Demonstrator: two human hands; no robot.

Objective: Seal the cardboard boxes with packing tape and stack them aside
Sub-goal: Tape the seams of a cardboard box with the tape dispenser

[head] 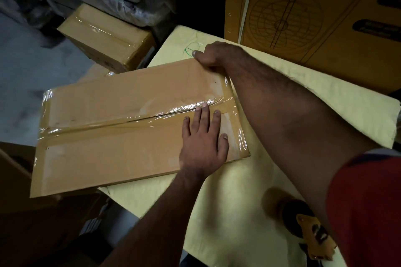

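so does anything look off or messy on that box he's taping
Yes, slightly. The clear tape along the centre seam of the flat box is puckered and lifted just ahead of the left hand, and wrinkled at both ends. The box also overhangs the yellow table edge on the left side of the view.

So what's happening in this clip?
A person is sealing a flat cardboard box on a yellow-covered table. The left hand presses flat on the clear tape along the centre seam, while the right hand grips the box's far corner. A tape dispenser lies nearby; a taped box sits beyond.
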